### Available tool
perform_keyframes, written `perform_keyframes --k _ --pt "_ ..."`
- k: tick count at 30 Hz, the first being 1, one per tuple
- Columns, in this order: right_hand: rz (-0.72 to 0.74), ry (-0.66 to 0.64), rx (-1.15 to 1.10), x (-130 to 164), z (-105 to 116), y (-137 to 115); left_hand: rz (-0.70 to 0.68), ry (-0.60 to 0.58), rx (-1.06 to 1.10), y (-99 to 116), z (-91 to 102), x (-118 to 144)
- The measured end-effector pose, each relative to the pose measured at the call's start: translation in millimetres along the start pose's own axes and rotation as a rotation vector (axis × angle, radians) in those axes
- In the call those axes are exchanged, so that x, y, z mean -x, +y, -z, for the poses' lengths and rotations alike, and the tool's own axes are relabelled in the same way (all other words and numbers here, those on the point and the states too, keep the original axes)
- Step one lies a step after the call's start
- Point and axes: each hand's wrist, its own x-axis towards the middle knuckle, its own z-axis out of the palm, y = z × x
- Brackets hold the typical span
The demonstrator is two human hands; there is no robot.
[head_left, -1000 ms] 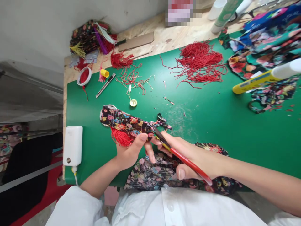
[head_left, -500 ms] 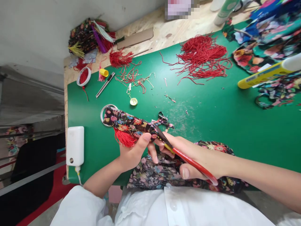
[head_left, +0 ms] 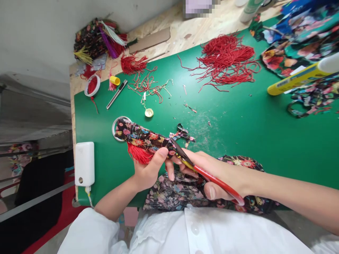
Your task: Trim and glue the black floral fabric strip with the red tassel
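My left hand [head_left: 150,167] is closed on a folded strip of black floral fabric [head_left: 141,135], thumb on top. A bright red tassel [head_left: 139,154] hangs out under the strip. Scissors with red handles [head_left: 215,180] are gripped in my right hand [head_left: 219,173], and their dark blades meet the strip's right end. Whether the blades are fully closed is hard to make out. Small fabric offcuts [head_left: 182,134] lie just beyond the blades. Below my hands a larger piece of black floral fabric [head_left: 174,194] spreads along the table edge. A ring-shaped roll [head_left: 114,128] is partly covered by the strip.
Red cords [head_left: 227,61] lie in a heap on the green mat [head_left: 265,134]. A utility knife [head_left: 116,95], a white bowl [head_left: 92,85] and a white power bank [head_left: 84,164] sit left. A yellow tube [head_left: 293,81] and floral fabrics [head_left: 304,53] are at right.
The whole view has shifted slightly. Both hands keep their holds, and the scissors stay at the strip's right end with little visible movement.
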Motion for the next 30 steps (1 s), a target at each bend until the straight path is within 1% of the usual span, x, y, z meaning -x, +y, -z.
perform_keyframes --k 2,7,10,12,15,18,24,30 --pt "0.011 0.023 0.018 0 0 1 -0.004 0.006 -0.005 -2 0.2 0" --pt "0.027 0.034 0.104 0 0 5 -0.004 0.029 -0.037 -4 0.4 0" --pt "0.038 0.015 0.120 1 1 8 -0.006 0.004 -0.036 -5 1.6 0" --pt "0.035 -0.026 0.138 1 2 11 -0.011 -0.018 -0.025 -7 3.0 0" --pt "0.019 -0.092 0.166 1 2 13 -0.075 -0.058 -0.004 -11 5.3 0" --pt "0.028 -0.113 0.181 -1 4 12 -0.153 -0.064 0.008 -16 6.2 -2" --pt "0.060 -0.135 0.183 -3 6 9 -0.205 -0.041 0.031 -15 5.2 -4" --pt "0.044 -0.153 0.181 -3 7 11 -0.243 -0.134 0.086 -15 7.0 -5"
